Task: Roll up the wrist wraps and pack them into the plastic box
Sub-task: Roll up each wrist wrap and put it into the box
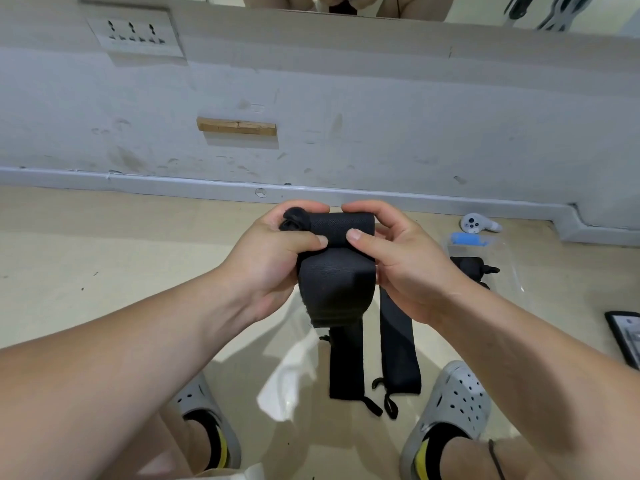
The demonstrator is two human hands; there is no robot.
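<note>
A black wrist wrap [337, 271] is held up in the middle of the view, its top part wound into a roll and its loose tail hanging down. My left hand [273, 258] grips the roll's left end, thumb on its front. My right hand [401, 258] grips the right end, thumb pressed on the front too. Two more black wraps lie flat on the floor below, one [346, 365] partly hidden by the held tail, the other [398, 344] to its right. A clear plastic box [485, 247] on the floor at the right holds a rolled black wrap [471, 266].
A white controller [478, 224] and a blue item [467, 240] lie by the box near the wall's baseboard. A dark phone [627, 336] sits at the right edge. My two grey clogs [450, 407] stand on the beige floor below, with a clear plastic bag [291, 372] between them.
</note>
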